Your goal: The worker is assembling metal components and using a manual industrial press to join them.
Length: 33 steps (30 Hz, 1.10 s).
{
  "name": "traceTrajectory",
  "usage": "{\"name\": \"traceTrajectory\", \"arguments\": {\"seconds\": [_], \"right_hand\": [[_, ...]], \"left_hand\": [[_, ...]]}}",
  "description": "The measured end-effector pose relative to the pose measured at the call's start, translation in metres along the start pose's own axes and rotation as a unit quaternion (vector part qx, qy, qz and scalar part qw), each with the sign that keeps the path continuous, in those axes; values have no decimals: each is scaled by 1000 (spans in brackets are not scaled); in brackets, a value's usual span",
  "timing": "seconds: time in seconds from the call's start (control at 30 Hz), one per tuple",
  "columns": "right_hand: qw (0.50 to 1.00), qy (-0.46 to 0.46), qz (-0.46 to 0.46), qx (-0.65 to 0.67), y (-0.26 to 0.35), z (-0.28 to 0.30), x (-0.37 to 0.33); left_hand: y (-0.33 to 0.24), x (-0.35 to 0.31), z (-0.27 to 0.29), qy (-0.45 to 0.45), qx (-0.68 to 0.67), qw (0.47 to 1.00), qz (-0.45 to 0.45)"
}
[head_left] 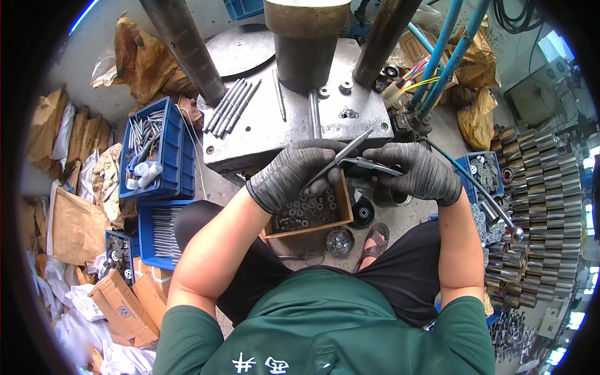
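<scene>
Both hands wear grey work gloves and meet in front of a metal press table (269, 134). My left hand (289, 172) is closed around a slim steel shaft (354, 145), which slants up to the right. In my right hand (420, 170) lies another steel shaft (373, 165), nearly level, its left end close to the first one. Several similar shafts (232, 107) rest side by side on the table's left, and a single shaft (279, 95) lies apart. Small bearings (323, 92) sit near the press ram (306, 53). Under my hands, a wooden box (310, 230) holds many small metal rings.
Thick steel columns (187, 50) flank the ram. At left stand a blue crate (187, 156) of metal parts and a blue tray (147, 234) of shafts, near cardboard and bags. Blue hoses (445, 56) and stacked metal cylinders (544, 212) are at right.
</scene>
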State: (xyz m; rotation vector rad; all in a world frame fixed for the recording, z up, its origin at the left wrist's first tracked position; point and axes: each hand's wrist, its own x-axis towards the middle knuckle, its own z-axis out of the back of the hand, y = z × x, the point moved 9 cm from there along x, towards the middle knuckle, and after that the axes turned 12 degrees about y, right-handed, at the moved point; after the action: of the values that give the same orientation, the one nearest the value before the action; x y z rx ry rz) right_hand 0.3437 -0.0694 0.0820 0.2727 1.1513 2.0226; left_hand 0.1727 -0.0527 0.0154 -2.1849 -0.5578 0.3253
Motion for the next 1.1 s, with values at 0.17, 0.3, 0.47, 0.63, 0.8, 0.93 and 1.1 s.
{"name": "traceTrajectory", "arguments": {"seconds": [0.17,0.3,0.47,0.63,0.8,0.93,1.1], "right_hand": [[998,6,-5,-59,5,2,0],[999,-30,19,-29,1,1,4],[971,34,-40,232,-24,-19,10],[941,41,-17,336,-23,-22,9],[968,-122,-81,202,-57,3,11],[959,-205,-123,-150,-63,25,17],[951,-236,-31,-196,-58,20,34]], "left_hand": [[2,2,-1,19,-34,999,-13],[3,3,8,-9,-44,999,-24],[-9,1,21,-56,28,997,-46],[-22,-8,54,-201,189,961,-32],[-60,-31,111,-386,449,806,0],[-90,-42,125,-425,689,587,0],[-103,-50,137,-459,746,482,37]]}}
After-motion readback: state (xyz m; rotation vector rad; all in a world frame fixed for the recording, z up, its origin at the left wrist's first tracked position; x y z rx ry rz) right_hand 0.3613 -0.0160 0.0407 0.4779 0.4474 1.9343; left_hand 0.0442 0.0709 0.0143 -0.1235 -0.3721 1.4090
